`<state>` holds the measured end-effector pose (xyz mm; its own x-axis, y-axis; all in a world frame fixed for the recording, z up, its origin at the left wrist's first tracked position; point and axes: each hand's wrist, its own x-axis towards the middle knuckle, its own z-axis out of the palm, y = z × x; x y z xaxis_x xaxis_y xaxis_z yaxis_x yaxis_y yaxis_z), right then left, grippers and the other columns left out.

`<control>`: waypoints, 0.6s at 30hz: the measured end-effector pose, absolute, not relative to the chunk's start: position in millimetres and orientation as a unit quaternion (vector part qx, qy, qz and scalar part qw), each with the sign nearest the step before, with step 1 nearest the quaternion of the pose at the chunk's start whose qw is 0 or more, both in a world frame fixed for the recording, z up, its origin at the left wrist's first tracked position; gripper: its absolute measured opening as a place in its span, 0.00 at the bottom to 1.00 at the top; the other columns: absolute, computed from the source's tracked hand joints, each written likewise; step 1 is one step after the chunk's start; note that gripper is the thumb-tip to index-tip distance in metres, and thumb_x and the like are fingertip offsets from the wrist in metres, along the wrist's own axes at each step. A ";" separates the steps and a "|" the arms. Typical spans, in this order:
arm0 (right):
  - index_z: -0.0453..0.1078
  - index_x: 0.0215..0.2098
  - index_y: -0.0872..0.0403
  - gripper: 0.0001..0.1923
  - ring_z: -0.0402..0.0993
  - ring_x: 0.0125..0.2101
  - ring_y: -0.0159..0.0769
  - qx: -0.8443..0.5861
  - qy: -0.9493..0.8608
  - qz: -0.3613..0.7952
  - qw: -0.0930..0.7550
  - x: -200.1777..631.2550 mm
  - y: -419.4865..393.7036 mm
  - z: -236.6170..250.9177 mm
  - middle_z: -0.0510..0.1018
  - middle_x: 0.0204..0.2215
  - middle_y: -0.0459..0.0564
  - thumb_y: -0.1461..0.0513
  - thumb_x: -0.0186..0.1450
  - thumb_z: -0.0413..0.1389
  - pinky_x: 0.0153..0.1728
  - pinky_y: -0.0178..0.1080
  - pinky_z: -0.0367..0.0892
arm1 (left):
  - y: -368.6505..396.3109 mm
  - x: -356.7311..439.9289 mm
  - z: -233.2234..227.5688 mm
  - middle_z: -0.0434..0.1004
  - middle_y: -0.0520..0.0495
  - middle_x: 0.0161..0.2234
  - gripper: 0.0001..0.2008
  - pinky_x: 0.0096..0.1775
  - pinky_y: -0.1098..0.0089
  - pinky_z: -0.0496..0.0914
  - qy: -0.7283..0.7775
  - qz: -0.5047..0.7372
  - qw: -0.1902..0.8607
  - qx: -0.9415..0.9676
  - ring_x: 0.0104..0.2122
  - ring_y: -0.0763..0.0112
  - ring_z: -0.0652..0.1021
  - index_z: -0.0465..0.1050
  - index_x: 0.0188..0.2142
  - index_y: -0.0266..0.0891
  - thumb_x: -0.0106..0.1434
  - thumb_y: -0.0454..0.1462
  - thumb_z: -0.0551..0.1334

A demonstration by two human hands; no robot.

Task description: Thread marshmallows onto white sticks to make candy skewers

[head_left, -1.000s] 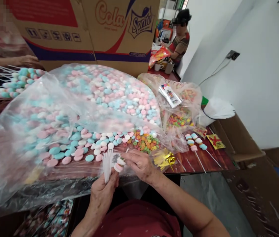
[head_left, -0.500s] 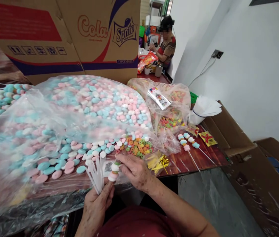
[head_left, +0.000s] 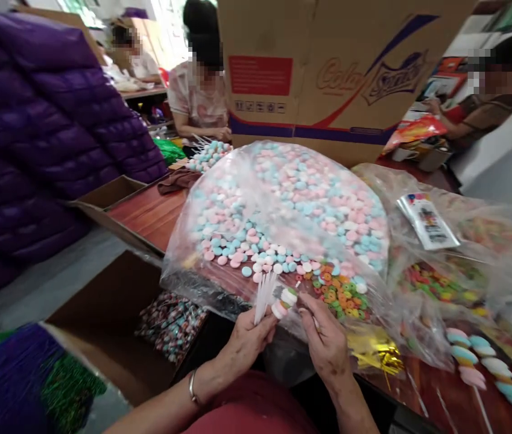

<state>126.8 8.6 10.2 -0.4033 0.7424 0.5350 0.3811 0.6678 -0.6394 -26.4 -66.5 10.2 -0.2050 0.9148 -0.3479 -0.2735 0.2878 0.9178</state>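
My left hand (head_left: 247, 342) grips a bundle of white plastic sticks (head_left: 263, 293) and one stick threaded with stacked candies (head_left: 284, 301), pink and white with a green ring. My right hand (head_left: 325, 342) sits just right of that candy skewer, fingertips close to it; whether they pinch anything is unclear. Both hands hover at the near edge of a large clear bag (head_left: 283, 205) full of pink, blue and white candy discs. A heap of coloured ring candies (head_left: 338, 293) lies just beyond my right hand.
Finished candy skewers (head_left: 477, 361) and gold twist ties (head_left: 373, 355) lie on the wooden table (head_left: 147, 211) at right. A second bag of ring candy (head_left: 441, 265), a big cardboard carton (head_left: 337, 72), an open box of wrapped sweets (head_left: 169, 322), purple bags (head_left: 34, 132). Other people work behind.
The view has swung sharply to the left, revealing purple bags and a floor box. My hands keep the sticks and candy skewer in the same hold.
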 end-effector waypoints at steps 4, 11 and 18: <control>0.72 0.51 0.49 0.15 0.79 0.42 0.38 -0.327 -0.821 0.205 0.421 123.4 5.9 10.8 0.81 0.43 0.51 0.65 0.68 0.51 0.44 0.42 0.75 | -75.4 -32.1 8.1 0.58 0.56 0.17 0.25 0.19 0.73 0.47 0.560 0.538 0.562 0.284 0.17 0.80 0.56 0.63 0.21 0.38 0.57 0.57 0.62; 0.70 0.52 0.51 0.15 0.77 0.44 0.41 -0.398 -0.808 0.172 0.398 131.6 16.1 12.0 0.79 0.44 0.54 0.62 0.68 0.50 0.46 0.45 0.72 | -80.3 -48.1 -3.7 0.58 0.57 0.18 0.24 0.19 0.75 0.48 0.567 0.576 0.541 0.233 0.17 0.81 0.55 0.63 0.21 0.37 0.58 0.54 0.64; 0.73 0.48 0.53 0.14 0.75 0.44 0.41 -0.364 -0.873 0.117 0.303 127.1 46.0 40.8 0.80 0.42 0.53 0.63 0.70 0.48 0.47 0.44 0.69 | -73.6 -67.2 -12.1 0.62 0.57 0.18 0.20 0.18 0.77 0.49 0.568 0.617 0.508 0.195 0.16 0.83 0.57 0.69 0.26 0.36 0.56 0.50 0.68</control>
